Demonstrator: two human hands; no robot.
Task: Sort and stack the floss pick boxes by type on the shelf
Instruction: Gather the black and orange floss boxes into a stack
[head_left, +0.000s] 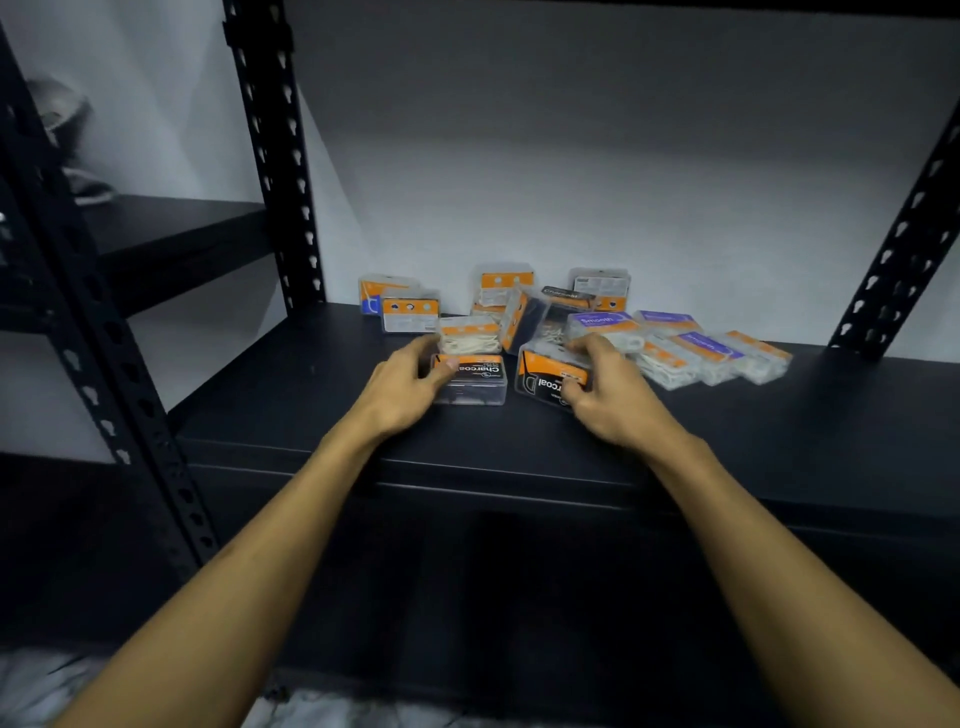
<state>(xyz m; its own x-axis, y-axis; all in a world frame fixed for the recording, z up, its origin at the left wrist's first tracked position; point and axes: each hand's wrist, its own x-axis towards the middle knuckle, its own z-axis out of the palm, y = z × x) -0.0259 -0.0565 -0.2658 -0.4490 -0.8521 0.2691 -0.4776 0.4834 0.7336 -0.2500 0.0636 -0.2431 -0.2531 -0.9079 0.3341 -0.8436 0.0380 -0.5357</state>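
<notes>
— Where do we have our hands now?

— Our left hand (410, 382) holds a Charcoal box (470, 379) that lies flat on the black shelf (779, 415), a little left of the middle; the fingers (423, 347) curl over its far left corner and the thumb presses on the orange label. Our right hand (605, 387) grips a second Charcoal box (545, 376) just beside the first, with the fingers curled over its top edge. This box is tilted.

— And the other boxes?

— They are in a loose heap behind, towards the back edge of the shelf. We see purple Smooth boxes (691, 340) lying to the right of our right hand, and orange-labelled boxes (408, 312) standing at the back left, near the black upright post (275, 156).
</notes>
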